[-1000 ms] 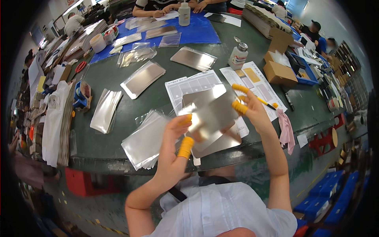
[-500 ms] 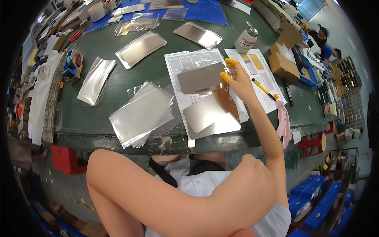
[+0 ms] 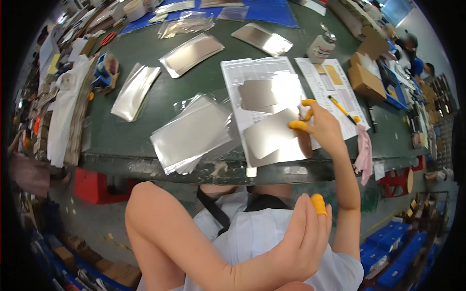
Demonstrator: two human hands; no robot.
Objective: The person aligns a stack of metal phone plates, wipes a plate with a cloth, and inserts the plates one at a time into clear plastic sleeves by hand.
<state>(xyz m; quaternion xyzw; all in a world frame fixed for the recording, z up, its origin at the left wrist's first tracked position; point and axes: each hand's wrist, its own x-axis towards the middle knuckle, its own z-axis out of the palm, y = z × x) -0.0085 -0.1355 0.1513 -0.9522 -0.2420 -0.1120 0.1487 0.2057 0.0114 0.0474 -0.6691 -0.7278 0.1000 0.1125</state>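
Head: plates (image 3: 264, 133) on printed sheet (image 3: 252, 68)

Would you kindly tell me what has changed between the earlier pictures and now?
The left hand has let go and swung rightward, in front of the pale shirt. The right hand has released the farther plate and moved closer in, over the nearer plate; whether it holds that one is unclear. The pink cloth, yellow pen and stack of pale sheets stayed put.
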